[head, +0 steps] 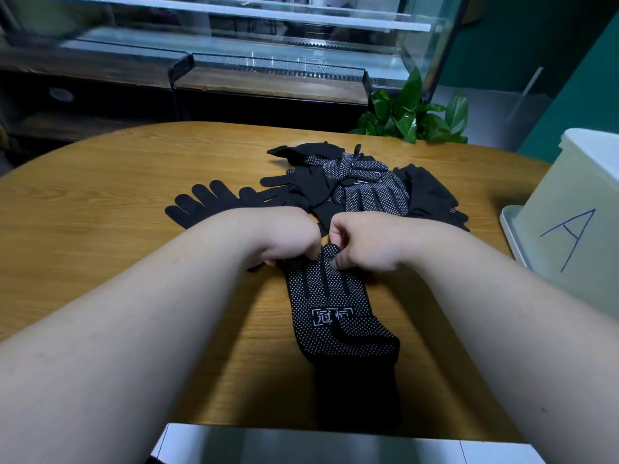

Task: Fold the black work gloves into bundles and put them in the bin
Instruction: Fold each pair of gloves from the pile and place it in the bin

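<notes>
Wooden surface (100,202) carrying a white bin (569,212) marked "A" at right, a glove pile (361,182) at centre, and nearer, one flat dotted glove (328,306), its fingertips pinched by the curled left hand (284,236) and right hand (365,244).

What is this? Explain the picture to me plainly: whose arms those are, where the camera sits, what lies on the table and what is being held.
There is no machine: these are a person's two bare arms, seen from one camera worn on the head, looking forward and down. On the wooden table lies a pile of black gloves, and nearer, one dotted glove laid flat with its cuff towards the person. The left hand and the right hand both pinch that glove at its fingertips. At the right stands a pale bin marked A; a plant shows behind the table.
</notes>
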A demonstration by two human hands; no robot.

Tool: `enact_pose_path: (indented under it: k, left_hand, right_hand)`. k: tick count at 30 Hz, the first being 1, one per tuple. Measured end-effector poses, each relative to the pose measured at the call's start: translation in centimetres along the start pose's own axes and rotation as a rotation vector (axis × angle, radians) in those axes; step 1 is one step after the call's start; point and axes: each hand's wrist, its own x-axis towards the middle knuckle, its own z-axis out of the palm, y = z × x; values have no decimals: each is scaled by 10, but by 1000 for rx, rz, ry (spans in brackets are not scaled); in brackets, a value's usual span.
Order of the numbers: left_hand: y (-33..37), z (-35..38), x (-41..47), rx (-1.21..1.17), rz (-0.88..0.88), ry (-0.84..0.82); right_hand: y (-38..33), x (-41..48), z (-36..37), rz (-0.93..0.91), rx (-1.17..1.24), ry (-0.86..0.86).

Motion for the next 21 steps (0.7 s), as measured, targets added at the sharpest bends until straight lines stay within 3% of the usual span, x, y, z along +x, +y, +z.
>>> enact_pose_path:
  k: [6, 15, 21]
  left_hand:
    - [-9, 2, -2, -245, 27, -12]
    - [-15, -1, -9, -241, -2, -79]
    - [-23, 4, -16, -317, 167, 7]
  right_hand:
    - [0, 2, 2, 13, 86, 21]
    - [-3, 10, 2, 22, 0, -10]
    - [8, -6, 0, -63, 91, 74]
